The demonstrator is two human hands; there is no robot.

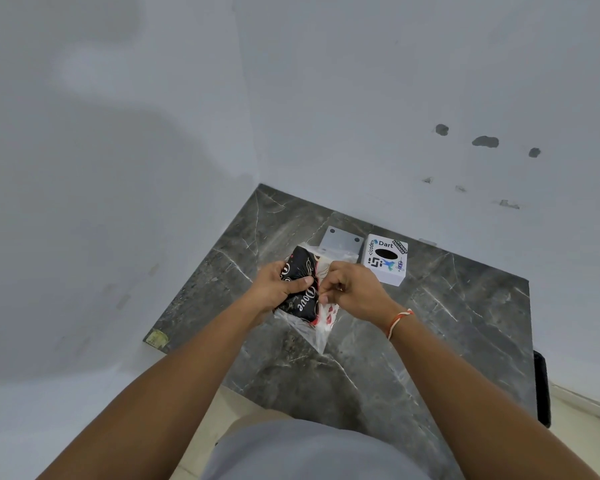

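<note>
A black printed packet (pixel 300 271) with white lettering sits inside a clear plastic wrapper (pixel 312 332), held just above the dark marble table (pixel 447 323). My left hand (pixel 279 284) grips the black packet from the left, thumb pressed across its front. My right hand (pixel 352 289) pinches the wrapper's white, red-marked edge (pixel 328 315) beside the packet. An orange and white thread band circles my right wrist.
A white box (pixel 385 259) with stickers and a dark oval hole stands just right of my hands. A grey metal bracket (pixel 342 239) stands behind the packet by the wall. The table fills a corner between two pale walls; a dark object (pixel 542 389) hangs at its right edge.
</note>
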